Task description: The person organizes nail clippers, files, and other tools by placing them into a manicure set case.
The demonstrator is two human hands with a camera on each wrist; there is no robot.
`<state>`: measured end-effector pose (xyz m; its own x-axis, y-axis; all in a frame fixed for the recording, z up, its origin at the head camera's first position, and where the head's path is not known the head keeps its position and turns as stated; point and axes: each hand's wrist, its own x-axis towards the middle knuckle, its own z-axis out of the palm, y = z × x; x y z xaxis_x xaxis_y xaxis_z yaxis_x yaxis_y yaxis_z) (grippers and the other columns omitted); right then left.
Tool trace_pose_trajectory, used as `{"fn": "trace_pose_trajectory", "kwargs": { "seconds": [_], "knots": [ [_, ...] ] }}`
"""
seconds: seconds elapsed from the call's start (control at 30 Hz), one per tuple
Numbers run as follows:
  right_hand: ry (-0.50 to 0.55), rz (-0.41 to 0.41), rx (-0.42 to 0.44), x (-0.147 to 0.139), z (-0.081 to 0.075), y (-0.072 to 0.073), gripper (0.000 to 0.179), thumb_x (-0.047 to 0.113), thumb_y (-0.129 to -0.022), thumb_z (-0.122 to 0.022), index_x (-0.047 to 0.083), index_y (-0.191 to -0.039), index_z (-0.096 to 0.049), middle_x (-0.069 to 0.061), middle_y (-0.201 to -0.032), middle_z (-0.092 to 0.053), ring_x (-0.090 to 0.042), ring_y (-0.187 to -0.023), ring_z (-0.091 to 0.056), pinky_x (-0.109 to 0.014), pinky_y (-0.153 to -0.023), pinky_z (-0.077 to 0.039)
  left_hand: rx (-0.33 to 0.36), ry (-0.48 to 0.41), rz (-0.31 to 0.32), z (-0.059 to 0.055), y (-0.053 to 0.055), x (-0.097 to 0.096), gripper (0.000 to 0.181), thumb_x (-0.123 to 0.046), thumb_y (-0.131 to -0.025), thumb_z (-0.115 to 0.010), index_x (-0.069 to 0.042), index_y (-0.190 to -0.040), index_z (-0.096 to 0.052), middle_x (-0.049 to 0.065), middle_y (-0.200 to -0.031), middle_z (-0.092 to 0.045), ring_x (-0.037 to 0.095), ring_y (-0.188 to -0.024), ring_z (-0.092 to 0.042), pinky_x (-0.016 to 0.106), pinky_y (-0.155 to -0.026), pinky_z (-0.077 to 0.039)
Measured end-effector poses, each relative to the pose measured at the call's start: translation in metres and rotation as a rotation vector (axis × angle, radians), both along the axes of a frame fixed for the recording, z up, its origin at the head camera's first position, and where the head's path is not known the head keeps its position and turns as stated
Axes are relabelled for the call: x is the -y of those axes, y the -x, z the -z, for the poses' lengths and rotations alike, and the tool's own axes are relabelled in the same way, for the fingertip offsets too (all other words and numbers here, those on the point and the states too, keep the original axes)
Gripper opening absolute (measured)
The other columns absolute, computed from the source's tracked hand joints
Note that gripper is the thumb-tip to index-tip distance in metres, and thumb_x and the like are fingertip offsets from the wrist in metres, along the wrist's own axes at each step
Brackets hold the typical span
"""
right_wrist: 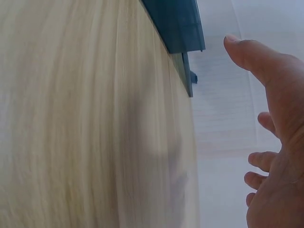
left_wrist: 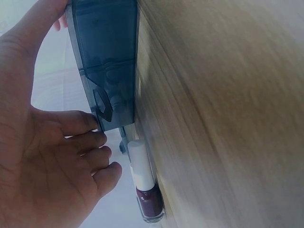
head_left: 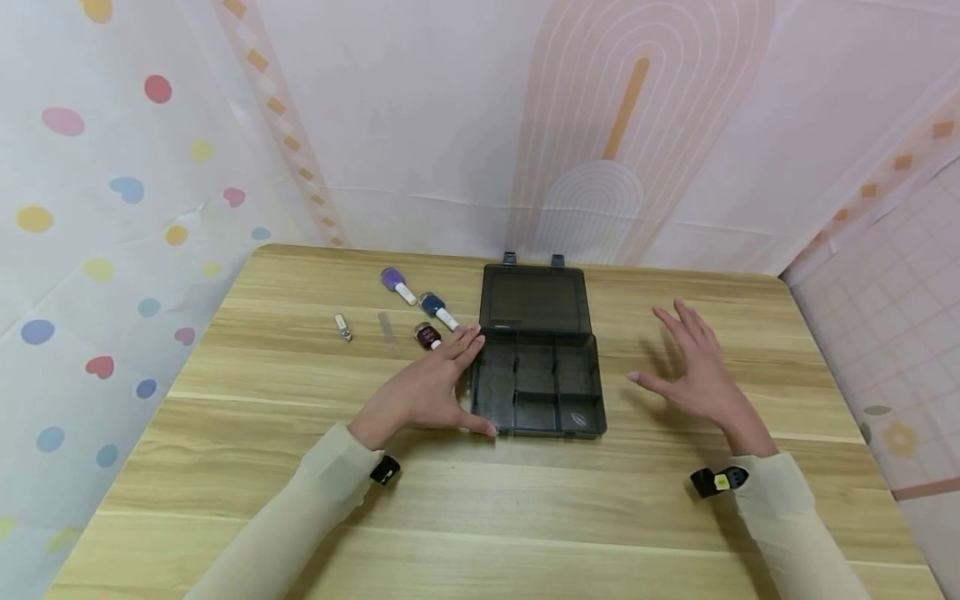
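The step in hand looked to be steadying the opened organiser box (head_left: 536,393), which stood directly against the left hand (head_left: 427,392), its divided tray facing up. That hand's thumb and fingers were spread wide apart along the tray's left side, thumb at the near corner and fingertips at the farther end of the rim, touching it rather than clamped around it. The right hand (head_left: 693,375) was above the wood with its thumb and fingers well apart, holding nothing, with a gap between it and the tray's right wall. Any next move with the box would, I judged, call for the right hand to close that gap while the left kept its place. Just past the left fingertips lay a dark red bottle (head_left: 427,335), partly covered by them in the head view; whether they touched it I could not tell. Beyond it were a blue bottle (head_left: 438,311) and a purple bottle (head_left: 397,286), with a thin strip (head_left: 386,327) and a nail clipper (head_left: 342,327) farther left of that hand. The lid (head_left: 536,298) lay folded back beyond the left fingertips, its latches (head_left: 510,258) reaching the table's (head_left: 540,517) far edge, so room to push away was scant; wood stretched toward the person and on both sides of the right hand.
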<state>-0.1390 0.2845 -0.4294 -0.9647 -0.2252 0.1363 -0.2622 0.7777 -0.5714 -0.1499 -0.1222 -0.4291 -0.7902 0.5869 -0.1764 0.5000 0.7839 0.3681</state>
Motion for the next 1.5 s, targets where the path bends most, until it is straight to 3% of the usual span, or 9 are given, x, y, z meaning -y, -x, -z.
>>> {"fn": "trace_pose_trajectory", "kwargs": {
  "seconds": [0.63,1.0,1.23,1.5],
  "knots": [
    [0.102,0.094,0.086,-0.023,0.003,0.006,0.101,0.033,-0.089,-0.080,0.009,-0.165,-0.017,-0.028,-0.170,-0.004,-0.057,-0.153,-0.005,-0.083,-0.110,-0.018,0.004,-0.008,0.007,0.000,0.000,0.001,0.138,-0.086,-0.067,-0.073,-0.007,-0.164,-0.015,0.011,-0.174,-0.004,0.030,-0.162,-0.003,0.052,-0.127,-0.025],
    [0.105,0.160,0.142,-0.035,0.007,0.009,0.093,0.038,-0.096,-0.072,0.005,-0.164,-0.018,-0.036,-0.156,-0.030,-0.056,-0.137,-0.037,-0.074,-0.104,-0.036,0.016,-0.006,0.002,0.000,0.000,0.001,0.139,-0.087,-0.067,-0.071,-0.007,-0.165,-0.014,0.010,-0.175,-0.003,0.031,-0.162,-0.003,0.052,-0.127,-0.026],
    [0.099,0.194,0.201,-0.042,0.013,0.016,0.083,0.040,-0.099,-0.068,-0.001,-0.159,-0.029,-0.034,-0.142,-0.048,-0.049,-0.127,-0.049,-0.063,-0.104,-0.043,0.018,0.000,0.000,0.000,0.001,0.000,0.138,-0.085,-0.067,-0.073,-0.007,-0.164,-0.013,0.010,-0.175,-0.003,0.030,-0.162,-0.002,0.051,-0.127,-0.026],
    [0.068,0.258,0.180,-0.042,0.017,0.020,0.062,0.037,-0.099,-0.068,-0.006,-0.142,-0.054,-0.029,-0.134,-0.057,-0.043,-0.119,-0.056,-0.055,-0.100,-0.046,0.012,-0.003,-0.004,0.002,0.001,0.001,0.139,-0.087,-0.067,-0.072,-0.007,-0.164,-0.014,0.009,-0.175,-0.002,0.030,-0.162,-0.003,0.051,-0.127,-0.026]
  ]
}}
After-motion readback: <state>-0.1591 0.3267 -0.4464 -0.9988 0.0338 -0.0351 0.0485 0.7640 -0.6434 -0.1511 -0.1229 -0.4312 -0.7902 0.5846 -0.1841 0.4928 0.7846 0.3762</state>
